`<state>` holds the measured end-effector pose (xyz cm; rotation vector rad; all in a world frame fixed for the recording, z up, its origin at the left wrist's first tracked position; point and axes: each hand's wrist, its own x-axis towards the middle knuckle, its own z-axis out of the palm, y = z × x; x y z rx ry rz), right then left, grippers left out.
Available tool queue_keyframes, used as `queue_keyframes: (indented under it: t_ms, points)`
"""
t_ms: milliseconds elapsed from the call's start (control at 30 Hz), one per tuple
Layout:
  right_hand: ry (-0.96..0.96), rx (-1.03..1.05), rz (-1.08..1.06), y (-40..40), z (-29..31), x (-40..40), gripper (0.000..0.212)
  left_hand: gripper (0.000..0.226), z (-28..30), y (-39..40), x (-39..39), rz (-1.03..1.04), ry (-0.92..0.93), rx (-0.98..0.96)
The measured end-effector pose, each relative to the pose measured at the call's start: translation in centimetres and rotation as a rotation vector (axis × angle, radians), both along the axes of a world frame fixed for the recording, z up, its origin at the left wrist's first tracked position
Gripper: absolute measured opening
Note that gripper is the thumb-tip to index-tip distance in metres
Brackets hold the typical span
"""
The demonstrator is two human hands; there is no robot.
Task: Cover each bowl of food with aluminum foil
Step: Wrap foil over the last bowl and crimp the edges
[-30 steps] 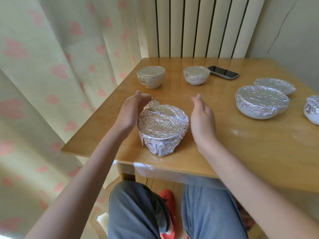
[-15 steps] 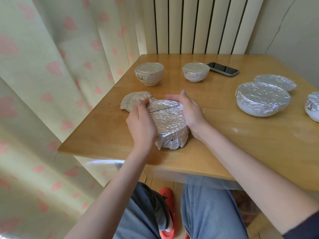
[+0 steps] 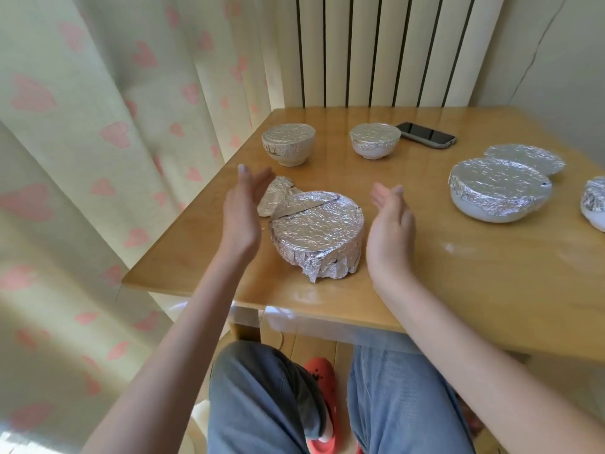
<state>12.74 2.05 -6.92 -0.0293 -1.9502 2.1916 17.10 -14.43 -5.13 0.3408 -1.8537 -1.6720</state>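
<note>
Both hands flat-fingered — left hand (image 3: 241, 213), right hand (image 3: 389, 226) — flank foil-wrapped bowl (image 3: 317, 233).

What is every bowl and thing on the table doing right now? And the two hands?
Front bowl: wrapped in foil, nobody touching it.
Loose foil piece: crumpled, behind the front bowl.
Back left bowl: foil on top.
Back middle bowl: foil on top.
Big white bowl: foil on top.
Phone: lying flat, screen dark.
Left hand: open, holding nothing.
Right hand: open, holding nothing.
</note>
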Motion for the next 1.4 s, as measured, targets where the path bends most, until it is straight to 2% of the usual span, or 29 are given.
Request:
queue_keyframes:
  t_ms: [67, 167, 267, 400, 500, 600, 633, 700, 733, 800, 867, 933, 1000, 1067, 1167, 1400]
  points:
    - [-0.101, -0.027, 0.053, -1.8, -0.5, 1.7, 0.046, 0.061, 0.6, 0.0, -1.1, -0.144, -0.102, -0.074]
    - [-0.113, -0.062, -0.018, -3.7, -0.2, 1.9, 0.039, 0.061, 1.0, 0.9, -2.2, -0.286, -0.246, -0.134]
    - [-0.201, -0.096, 0.103, -3.7, -0.2, -0.5, 0.047, 0.063, 0.3, 1.6, -2.5, -0.167, -0.268, -0.192]
    - [-0.249, -0.087, 0.409, -2.5, 0.4, -3.3, 0.062, 0.061, 0.2, 3.8, -1.8, 0.173, -0.304, -0.176]
    - [-0.238, -0.112, 0.507, -2.3, 0.3, -3.9, 0.065, 0.055, 0.5, 4.9, -1.5, 0.247, -0.275, -0.146]
    - [-0.211, 0.006, 0.550, -1.7, 0.0, -4.4, 0.069, 0.046, 0.6, 4.2, -1.4, 0.153, -0.270, -0.214]
    - [-0.196, 0.101, 0.517, -0.9, 0.1, -4.6, 0.063, 0.043, 0.7, 3.4, -1.3, 0.114, -0.277, -0.262]
    - [-0.085, 0.276, 0.381, 1.5, -0.1, -5.3, 0.035, 0.040, 1.1, 1.3, -0.6, 0.027, -0.273, -0.333]
    - [-0.025, 0.360, 0.395, 3.1, -0.2, -5.4, 0.029, 0.050, 1.6, 0.2, -0.1, -0.042, -0.251, -0.374]
    - [0.046, 0.520, 0.587, 5.8, -0.2, -4.6, 0.045, 0.082, 3.1, -1.5, 0.3, -0.309, -0.254, -0.543]
    - [0.068, 0.645, 0.723, 7.0, -0.3, -3.3, 0.058, 0.102, 4.5, -1.1, -0.1, -0.593, -0.405, -0.854]
    - [0.066, 0.726, 0.739, 6.9, -0.6, -2.2, 0.076, 0.114, 5.5, 0.2, -1.5, -0.719, -0.592, -1.152]
    - [0.079, 0.769, 0.671, 6.2, -0.6, -1.4, 0.087, 0.118, 6.1, 1.7, -2.9, -0.758, -0.709, -1.287]
    - [0.130, 0.820, 0.604, 5.5, -0.6, -0.8, 0.087, 0.114, 6.2, 2.5, -3.9, -0.806, -0.784, -1.343]
    - [0.205, 0.857, 0.526, 4.6, -0.4, -0.2, 0.072, 0.099, 6.0, 2.9, -4.3, -0.865, -0.845, -1.321]
    - [0.214, 0.686, 0.487, 4.5, -1.3, -1.4, 0.048, 0.086, 5.8, 3.5, -4.6, -0.832, -0.856, -1.362]
